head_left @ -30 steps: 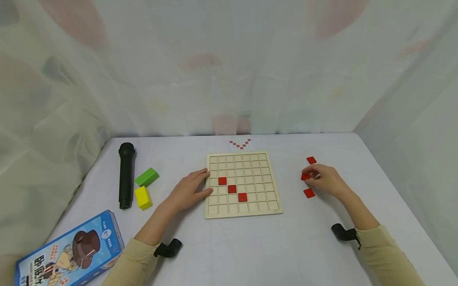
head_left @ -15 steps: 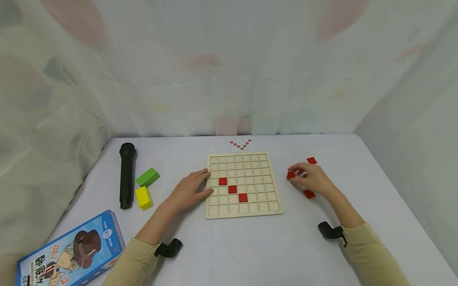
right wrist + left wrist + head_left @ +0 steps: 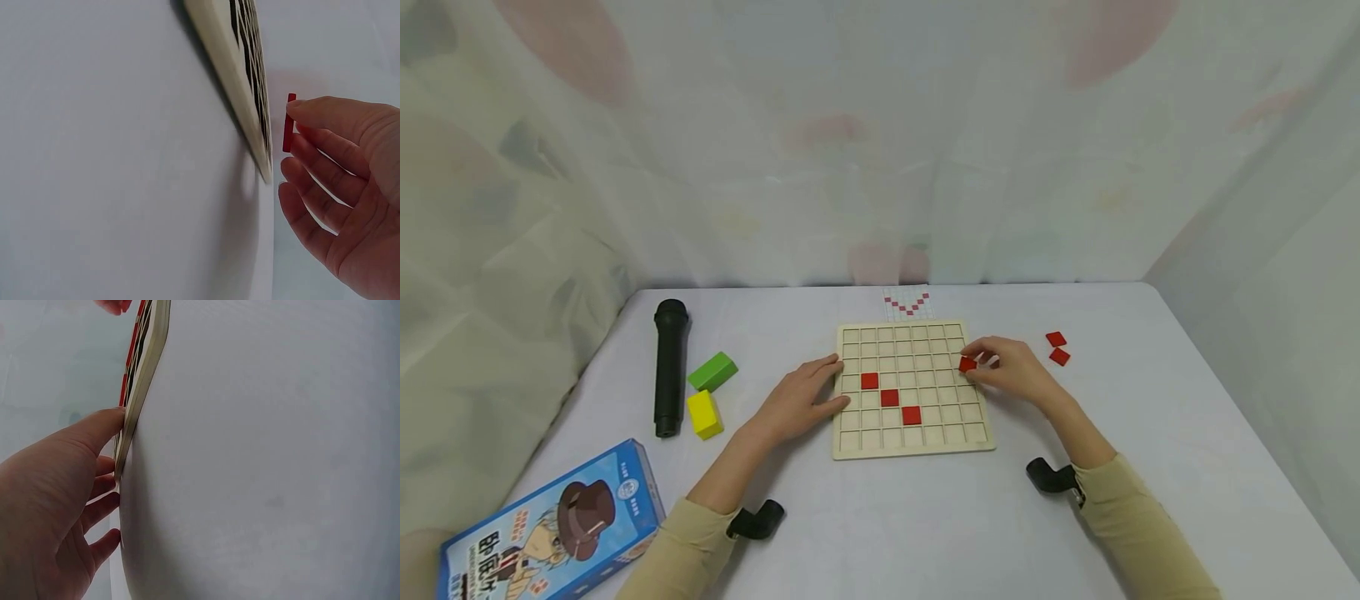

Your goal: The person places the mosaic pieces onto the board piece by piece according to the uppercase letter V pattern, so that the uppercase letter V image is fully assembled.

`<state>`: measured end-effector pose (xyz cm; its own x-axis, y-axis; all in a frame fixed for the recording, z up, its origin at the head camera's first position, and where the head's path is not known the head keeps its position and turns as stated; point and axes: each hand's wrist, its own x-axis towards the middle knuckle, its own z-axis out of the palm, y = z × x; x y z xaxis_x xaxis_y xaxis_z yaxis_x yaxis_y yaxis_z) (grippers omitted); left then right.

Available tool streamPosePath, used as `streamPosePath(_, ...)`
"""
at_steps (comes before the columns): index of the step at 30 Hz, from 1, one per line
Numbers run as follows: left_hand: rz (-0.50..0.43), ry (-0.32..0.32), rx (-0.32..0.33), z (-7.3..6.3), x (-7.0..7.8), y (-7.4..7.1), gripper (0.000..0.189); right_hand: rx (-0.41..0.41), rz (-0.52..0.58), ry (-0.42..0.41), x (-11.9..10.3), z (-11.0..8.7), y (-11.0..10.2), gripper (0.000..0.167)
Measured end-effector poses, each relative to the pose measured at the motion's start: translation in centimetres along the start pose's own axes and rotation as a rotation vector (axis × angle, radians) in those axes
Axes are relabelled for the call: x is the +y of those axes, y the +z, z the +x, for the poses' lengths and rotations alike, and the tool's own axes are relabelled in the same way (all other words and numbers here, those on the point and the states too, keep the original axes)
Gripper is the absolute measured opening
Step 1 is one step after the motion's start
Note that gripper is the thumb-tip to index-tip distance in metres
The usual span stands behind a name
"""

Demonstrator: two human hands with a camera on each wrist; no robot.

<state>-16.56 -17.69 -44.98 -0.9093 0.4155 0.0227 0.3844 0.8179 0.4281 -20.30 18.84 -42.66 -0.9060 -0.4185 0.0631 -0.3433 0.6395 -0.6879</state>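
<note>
While the left hand point(image 3: 797, 400), fingers loosely spread, touches the left edge of the board point(image 3: 927, 377), the right hand point(image 3: 1011, 367) pinches a tile point(image 3: 967, 364) above its right edge; three tiles point(image 3: 890, 398) lie on it, two tiles point(image 3: 1059, 357) farther right.

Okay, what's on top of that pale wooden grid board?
Three flat red square tiles lie diagonally on the board. The left hand touches its left edge; the right hand pinches another red tile near its right edge. Hands and tiles hide what lies under them.
</note>
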Motion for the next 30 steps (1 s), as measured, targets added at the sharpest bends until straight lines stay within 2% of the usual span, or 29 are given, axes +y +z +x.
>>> streamPosePath(11, 0.005, -0.001, 0.004, 0.1, 0.0, 0.0, 0.068, -0.059, 0.036, -0.038, -2.5, 3.1, 3.3, 0.031)
streamPosePath(18, 0.004, -0.006, -0.001, 0.2, 0.2, -0.1, 0.068, -0.083, 0.029, -0.091, -4.5, 4.6, 5.5, 0.030)
streamPosePath(30, -0.026, -0.020, -0.018, 0.3, 0.0, 0.2, 0.069, -0.115, 0.021, -0.098, -7.5, 6.7, 8.4, 0.029)
